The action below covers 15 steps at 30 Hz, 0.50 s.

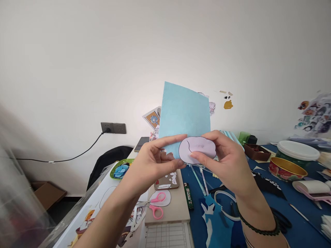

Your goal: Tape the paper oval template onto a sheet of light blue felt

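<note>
Raised in front of me is a light blue sheet (184,110), perhaps felt, standing tilted above the table. A pale lilac paper cutout (203,143) with a dark outline lies against its lower edge. My left hand (160,155) pinches the sheet's lower part at the cutout's left end. My right hand (224,158) grips the cutout's right side together with the sheet, its thumb pressed on the paper's face. Below my hands, pink-handled scissors (156,206) rest on a pale board (169,215), partly over a white oval paper piece (165,197).
Blue felt scraps (218,224) lie on the dark blue tabletop at right, by a headband-like ring (219,198). Further right stand a gold-rimmed round tin (287,168) and a white-lidded tub (297,150). A green tray (113,172) with blue pieces sits left. A wall socket (113,127) has a cord.
</note>
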Each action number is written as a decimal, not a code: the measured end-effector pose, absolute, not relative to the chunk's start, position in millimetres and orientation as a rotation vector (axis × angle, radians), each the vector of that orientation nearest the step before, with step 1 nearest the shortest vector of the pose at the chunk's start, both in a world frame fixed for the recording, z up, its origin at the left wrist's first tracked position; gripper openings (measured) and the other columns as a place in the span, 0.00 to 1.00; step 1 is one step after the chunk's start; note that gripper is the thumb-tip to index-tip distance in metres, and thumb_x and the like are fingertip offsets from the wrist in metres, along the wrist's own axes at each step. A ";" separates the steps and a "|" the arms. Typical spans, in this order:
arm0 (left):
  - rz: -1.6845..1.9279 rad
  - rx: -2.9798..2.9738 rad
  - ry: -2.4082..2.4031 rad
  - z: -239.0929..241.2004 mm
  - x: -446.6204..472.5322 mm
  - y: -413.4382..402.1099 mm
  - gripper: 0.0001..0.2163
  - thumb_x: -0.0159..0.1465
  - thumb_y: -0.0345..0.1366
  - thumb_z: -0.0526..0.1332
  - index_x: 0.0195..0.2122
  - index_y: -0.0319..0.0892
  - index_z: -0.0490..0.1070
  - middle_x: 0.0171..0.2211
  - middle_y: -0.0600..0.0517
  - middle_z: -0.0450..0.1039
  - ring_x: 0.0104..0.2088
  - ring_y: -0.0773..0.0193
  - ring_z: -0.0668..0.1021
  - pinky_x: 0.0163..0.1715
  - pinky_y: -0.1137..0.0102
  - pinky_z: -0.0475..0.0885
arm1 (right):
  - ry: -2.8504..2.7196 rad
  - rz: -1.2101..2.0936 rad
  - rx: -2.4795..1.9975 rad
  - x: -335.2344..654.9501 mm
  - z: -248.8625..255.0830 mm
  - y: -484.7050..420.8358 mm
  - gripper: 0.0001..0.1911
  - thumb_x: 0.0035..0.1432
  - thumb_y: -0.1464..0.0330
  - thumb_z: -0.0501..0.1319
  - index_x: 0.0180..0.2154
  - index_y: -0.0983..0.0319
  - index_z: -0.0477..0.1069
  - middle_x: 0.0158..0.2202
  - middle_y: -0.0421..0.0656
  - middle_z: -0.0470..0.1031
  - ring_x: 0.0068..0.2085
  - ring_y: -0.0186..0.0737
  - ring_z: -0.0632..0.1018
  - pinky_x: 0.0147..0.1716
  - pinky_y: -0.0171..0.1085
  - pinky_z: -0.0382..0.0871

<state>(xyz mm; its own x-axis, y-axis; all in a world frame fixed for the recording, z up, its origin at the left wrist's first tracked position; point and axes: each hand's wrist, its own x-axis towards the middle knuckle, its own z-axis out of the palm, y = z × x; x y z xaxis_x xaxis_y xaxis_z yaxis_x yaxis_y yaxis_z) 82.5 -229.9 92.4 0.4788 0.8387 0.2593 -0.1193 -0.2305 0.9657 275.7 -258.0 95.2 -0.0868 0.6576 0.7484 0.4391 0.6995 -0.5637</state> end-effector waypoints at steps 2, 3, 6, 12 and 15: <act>1.013 1.549 0.654 92.4 82.1 -230.1 0.27 0.54 0.35 0.70 0.55 0.50 0.69 0.26 0.52 0.77 0.27 0.67 0.76 0.28 0.73 0.69 | -1.725 0.212 -0.879 275.6 95.3 -257.9 0.07 0.54 0.69 0.65 0.34 0.55 0.68 0.29 0.34 0.68 0.31 0.30 0.70 0.28 0.28 0.66; 1.012 1.549 0.654 92.4 82.1 -230.3 0.27 0.54 0.35 0.70 0.55 0.50 0.69 0.26 0.52 0.77 0.27 0.67 0.76 0.28 0.73 0.69 | -1.726 0.203 -0.878 275.6 95.3 -257.8 0.07 0.54 0.69 0.65 0.34 0.55 0.68 0.29 0.34 0.68 0.31 0.31 0.70 0.28 0.29 0.66; 1.022 1.547 0.660 93.2 82.7 -231.5 0.27 0.54 0.35 0.70 0.55 0.49 0.69 0.27 0.51 0.77 0.27 0.66 0.76 0.28 0.72 0.70 | -1.731 0.175 -0.885 275.6 95.8 -258.0 0.06 0.54 0.69 0.65 0.34 0.56 0.68 0.29 0.35 0.68 0.30 0.32 0.70 0.27 0.30 0.66; 1.051 1.537 0.683 94.1 83.4 -232.4 0.27 0.52 0.34 0.70 0.55 0.47 0.69 0.25 0.52 0.77 0.25 0.66 0.75 0.24 0.73 0.69 | -1.749 0.107 -0.920 275.1 96.8 -260.0 0.07 0.54 0.69 0.65 0.34 0.55 0.68 0.29 0.36 0.68 0.30 0.33 0.70 0.26 0.31 0.65; 1.048 1.537 0.668 93.8 83.4 -231.5 0.27 0.53 0.33 0.70 0.55 0.47 0.69 0.27 0.51 0.77 0.25 0.67 0.75 0.26 0.72 0.71 | -1.761 0.066 -0.920 274.9 96.0 -260.7 0.07 0.54 0.69 0.64 0.35 0.55 0.67 0.30 0.36 0.68 0.30 0.33 0.70 0.25 0.30 0.64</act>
<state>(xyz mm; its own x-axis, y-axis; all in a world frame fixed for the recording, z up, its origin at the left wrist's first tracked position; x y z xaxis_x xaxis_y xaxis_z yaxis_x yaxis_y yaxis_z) 83.4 -231.5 93.8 0.4489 0.8536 0.2642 -0.1207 -0.2350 0.9645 274.9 -260.7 96.0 -0.1046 0.6065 0.7881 0.5454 0.6977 -0.4645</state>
